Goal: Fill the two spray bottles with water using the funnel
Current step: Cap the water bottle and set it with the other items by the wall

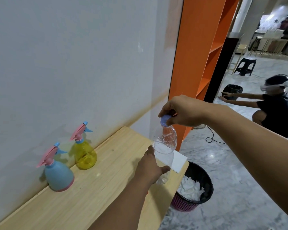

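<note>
Two spray bottles stand by the wall on the wooden table (96, 188): a blue spray bottle (59, 175) nearer me and a yellow spray bottle (85, 155) behind it, both with pink trigger heads screwed on. Above the table's right end I hold a clear plastic water bottle (165, 146), tilted slightly. My left hand (150, 168) grips its lower body. My right hand (181, 111) pinches its blue cap (165, 120) from above. No funnel is in view.
A white sheet of paper (178, 161) lies at the table's right end. Below it on the floor stands a bin (203, 185) holding white tissue. An orange shelf (201, 55) rises behind. A crouching person (276, 110) reaches toward a black bin (232, 91).
</note>
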